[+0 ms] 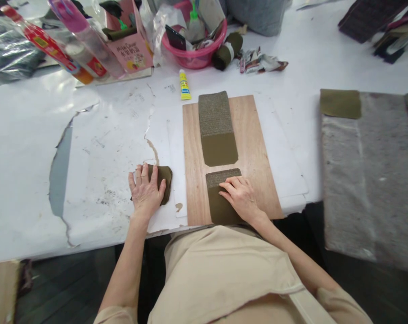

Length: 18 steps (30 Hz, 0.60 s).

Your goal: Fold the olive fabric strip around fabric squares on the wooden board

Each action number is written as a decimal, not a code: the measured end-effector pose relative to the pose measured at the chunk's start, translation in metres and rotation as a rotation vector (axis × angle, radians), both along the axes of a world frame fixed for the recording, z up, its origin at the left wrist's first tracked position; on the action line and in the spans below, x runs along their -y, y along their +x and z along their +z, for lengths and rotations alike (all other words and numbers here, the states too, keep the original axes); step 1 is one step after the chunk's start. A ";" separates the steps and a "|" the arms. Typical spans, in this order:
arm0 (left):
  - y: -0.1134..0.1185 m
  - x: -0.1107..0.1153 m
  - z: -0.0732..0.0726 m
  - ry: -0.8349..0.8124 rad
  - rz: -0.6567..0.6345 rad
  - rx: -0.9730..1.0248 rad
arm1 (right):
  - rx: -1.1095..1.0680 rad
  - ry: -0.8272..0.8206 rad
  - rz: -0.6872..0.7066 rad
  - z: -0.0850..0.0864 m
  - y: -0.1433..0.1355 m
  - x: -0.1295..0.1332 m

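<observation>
Currently, in the head view, the wooden board (254, 148) lies on the white-covered table (105, 148), close to its near edge. Just left of the board, the left hand (146, 191) rests palm down with fingers spread wide, pressing on a small stack of olive fabric pieces (165, 175) and hiding much of it. Over the board's nearer half, the right hand (240, 195) is loosely curled, thumb and fingertips close together, touching the lower olive piece (220, 204) near its ribbed band; whether they pinch the cloth, I cannot tell. That piece reaches the board's near edge, partly covered by the hand. Farther up the board lies the upper olive piece (219, 139), a ribbed band with a smooth end, a narrow gap between the two.

Just beyond the board's far left corner is a yellow tube (185, 87). Farther past the board's far edge stand a pink basket (190, 59) of odds and ends, an olive roll (235, 42) and a crumpled wrapper (262, 62). Well right of the board is a grey padded slab (375, 180) bearing an olive patch (340, 103).
</observation>
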<state>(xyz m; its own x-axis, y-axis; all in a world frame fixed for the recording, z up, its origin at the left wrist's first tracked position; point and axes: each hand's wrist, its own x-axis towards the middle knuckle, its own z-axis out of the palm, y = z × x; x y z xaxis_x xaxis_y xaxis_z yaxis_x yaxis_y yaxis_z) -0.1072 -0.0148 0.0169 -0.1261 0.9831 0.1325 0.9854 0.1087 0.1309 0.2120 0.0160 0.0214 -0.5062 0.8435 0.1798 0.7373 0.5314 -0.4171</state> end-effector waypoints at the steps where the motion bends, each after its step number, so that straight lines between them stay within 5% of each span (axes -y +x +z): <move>1: 0.004 0.001 0.004 0.036 -0.009 -0.008 | 0.011 -0.002 -0.002 0.000 -0.001 -0.001; 7: 0.056 0.005 0.014 0.219 -0.247 0.193 | 0.017 -0.002 -0.014 0.004 -0.004 -0.003; 13: 0.124 -0.003 0.008 0.120 -0.525 0.360 | -0.101 0.074 -0.012 -0.002 -0.003 0.000; 18: 0.131 -0.015 0.010 -0.016 -0.524 0.330 | -0.157 0.105 0.061 -0.005 -0.004 -0.002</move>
